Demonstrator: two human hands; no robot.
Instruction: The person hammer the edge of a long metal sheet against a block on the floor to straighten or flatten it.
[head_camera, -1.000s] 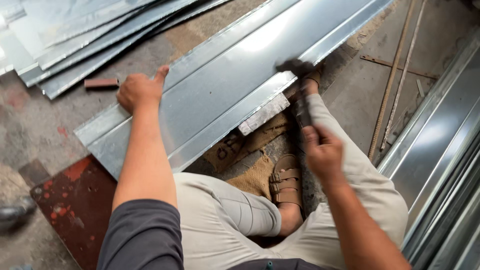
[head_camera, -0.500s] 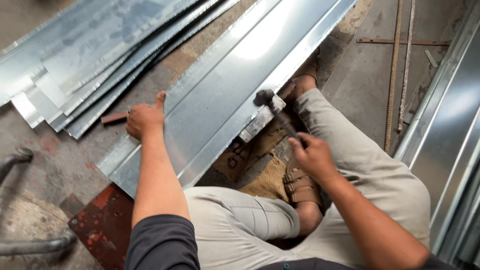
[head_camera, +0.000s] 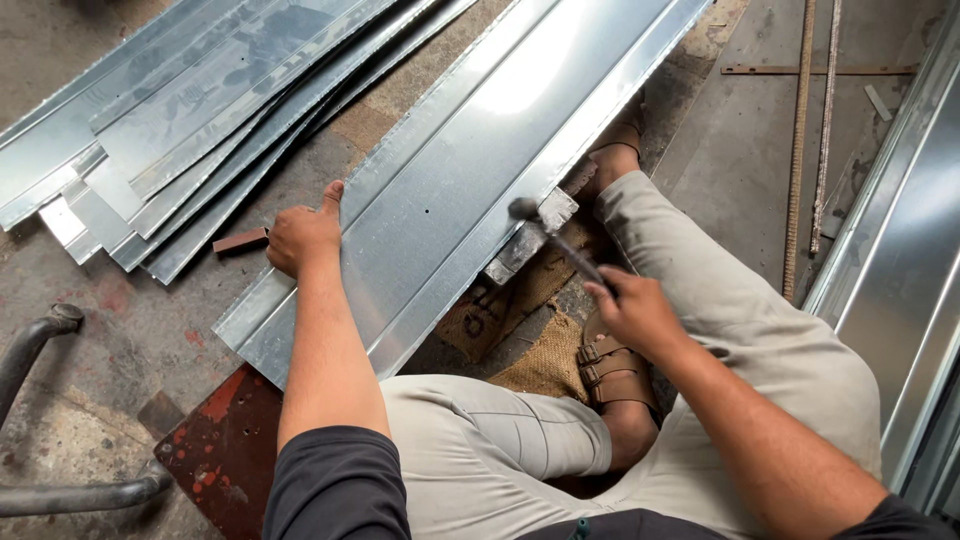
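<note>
Long folded metal sheet (head_camera: 450, 190) lies diagonal across floor, near edge resting on small block (head_camera: 528, 240) by my knees. My right hand (head_camera: 635, 310), fingers wrapped around handle, holds hammer (head_camera: 555, 240); head sits at sheet's folded edge above block. My left hand (head_camera: 303, 235) presses flat on sheet's far edge, thumb up. Best strike lands square over block, left hand well apart. Sheet edges thin, likely sharp. Sandal (head_camera: 610, 365) close under hammer. Stacked sheets (head_camera: 180, 110) crowd left; bare floor (head_camera: 740, 140) open right.
</note>
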